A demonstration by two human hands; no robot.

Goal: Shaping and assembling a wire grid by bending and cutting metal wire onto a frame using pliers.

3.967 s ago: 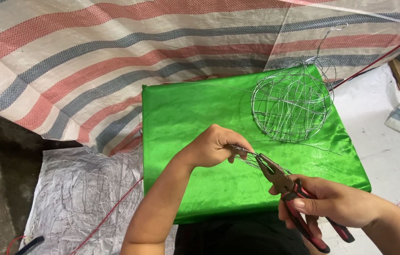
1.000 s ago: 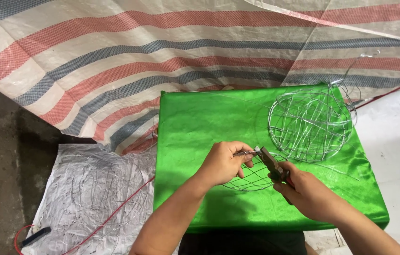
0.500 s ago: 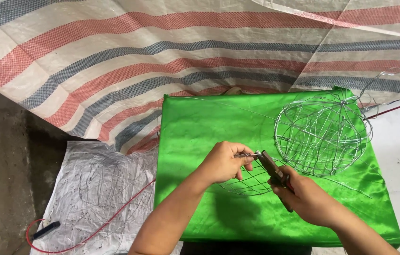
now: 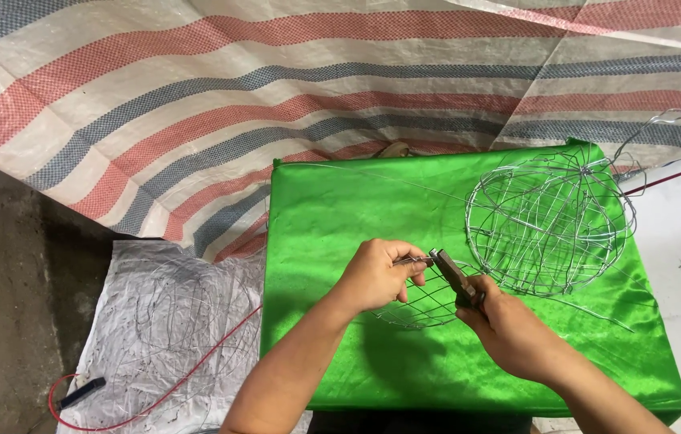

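I see a striped tarp [image 4: 196, 104] (red, grey and white bands) filling the upper half of the frame. Below it, centre to right, lies a bright green satin cloth [image 4: 340, 209] over a box-like surface. At lower left sits a crinkled white sheet [image 4: 155, 321] with loose wire and a red cord [image 4: 155, 402] on it. On the cloth's upper right stands 1 finished wire sphere [image 4: 549, 221], round, silvery, open-meshed. At centre, a smaller half-formed wire frame [image 4: 425, 301] rests on the cloth between both hands. My left hand [image 4: 376, 277] has its fingers pinched together on the frame's wire end. My right hand [image 4: 509, 329] is wrapped tight around pliers [image 4: 453, 277], whose tips meet that same wire.
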